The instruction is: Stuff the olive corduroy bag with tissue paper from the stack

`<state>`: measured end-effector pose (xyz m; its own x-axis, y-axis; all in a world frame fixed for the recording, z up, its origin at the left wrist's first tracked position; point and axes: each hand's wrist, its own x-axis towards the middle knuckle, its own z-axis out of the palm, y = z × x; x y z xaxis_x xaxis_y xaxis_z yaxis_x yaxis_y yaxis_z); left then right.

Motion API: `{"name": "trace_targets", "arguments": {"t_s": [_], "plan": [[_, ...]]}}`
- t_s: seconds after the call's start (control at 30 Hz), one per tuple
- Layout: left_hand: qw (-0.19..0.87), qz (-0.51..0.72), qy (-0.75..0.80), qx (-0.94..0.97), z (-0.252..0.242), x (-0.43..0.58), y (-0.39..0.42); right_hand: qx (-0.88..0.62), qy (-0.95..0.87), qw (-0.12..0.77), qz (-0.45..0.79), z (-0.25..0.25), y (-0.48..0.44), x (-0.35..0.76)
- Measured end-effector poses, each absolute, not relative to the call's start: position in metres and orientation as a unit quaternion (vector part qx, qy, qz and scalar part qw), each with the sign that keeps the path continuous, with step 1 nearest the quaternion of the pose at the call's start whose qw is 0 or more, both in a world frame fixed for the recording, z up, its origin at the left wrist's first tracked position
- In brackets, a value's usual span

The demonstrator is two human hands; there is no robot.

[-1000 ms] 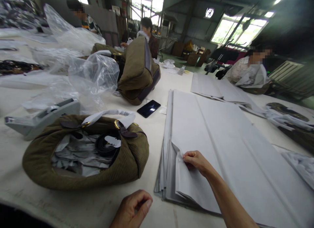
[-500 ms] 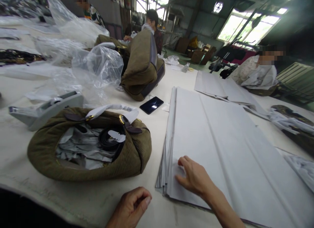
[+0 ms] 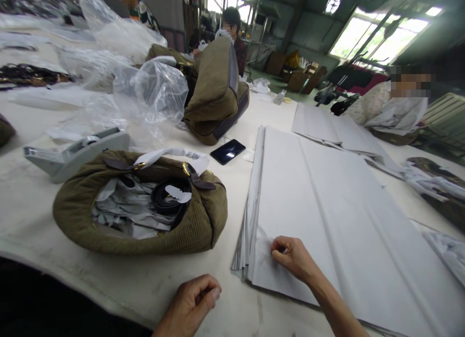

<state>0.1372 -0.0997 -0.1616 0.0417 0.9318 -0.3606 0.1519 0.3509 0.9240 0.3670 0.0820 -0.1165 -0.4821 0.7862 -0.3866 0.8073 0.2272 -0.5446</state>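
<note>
The top sheet of the tissue paper stack (image 3: 345, 206) is pinched by the right hand (image 3: 292, 257), the left hand (image 3: 194, 303) is held loosely clenched and empty, and an olive bag (image 3: 145, 206) is seen beyond the left hand.

On the bench (image 3: 36, 216), the open bag (image 3: 145, 206) lies left of the paper stack (image 3: 327, 201), with a phone (image 3: 227, 151) behind and between them. A tape dispenser (image 3: 72, 150) sits left behind the bag, and a second bag (image 3: 214, 92) stands farther back beside a plastic bag (image 3: 152, 90).

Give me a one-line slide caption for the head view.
Right hand pinches the top sheet of a grey tissue paper stack beside an open olive corduroy handbag; left hand rests curled.
</note>
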Motion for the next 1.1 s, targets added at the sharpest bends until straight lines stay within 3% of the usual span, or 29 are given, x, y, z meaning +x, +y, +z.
{"name": "trace_targets", "arguments": {"t_s": [0.13, 0.3, 0.6, 0.67, 0.77, 0.87, 0.93, 1.1], "plan": [[0.568, 0.353, 0.601, 0.437, -0.165, 0.138, -0.1, 0.485, 0.839, 0.037, -0.245, -0.114, 0.066, 0.356], [0.562, 0.352, 0.611, 0.433, -0.159, 0.139, -0.099, 0.459, 0.868, 0.167, -0.092, -0.112, 0.054, 0.332], [0.545, 0.348, 0.631, 0.429, -0.16, 0.135, -0.107, 0.483, 0.81, 0.001, -0.333, -0.122, 0.079, 0.365], [0.551, 0.349, 0.628, 0.424, -0.161, 0.134, -0.106, 0.487, 0.809, -0.007, -0.328, -0.121, 0.078, 0.364], [0.56, 0.343, 0.626, 0.421, -0.161, 0.135, -0.103, 0.509, 0.83, -0.014, -0.226, -0.119, 0.076, 0.347], [0.552, 0.34, 0.63, 0.427, -0.16, 0.135, -0.102, 0.527, 0.84, 0.042, -0.12, -0.118, 0.082, 0.325], [0.546, 0.344, 0.631, 0.431, -0.16, 0.135, -0.102, 0.521, 0.842, 0.071, -0.119, -0.119, 0.091, 0.318], [0.546, 0.35, 0.636, 0.419, -0.166, 0.134, -0.108, 0.512, 0.836, 0.048, -0.193, -0.122, 0.111, 0.338]]}}
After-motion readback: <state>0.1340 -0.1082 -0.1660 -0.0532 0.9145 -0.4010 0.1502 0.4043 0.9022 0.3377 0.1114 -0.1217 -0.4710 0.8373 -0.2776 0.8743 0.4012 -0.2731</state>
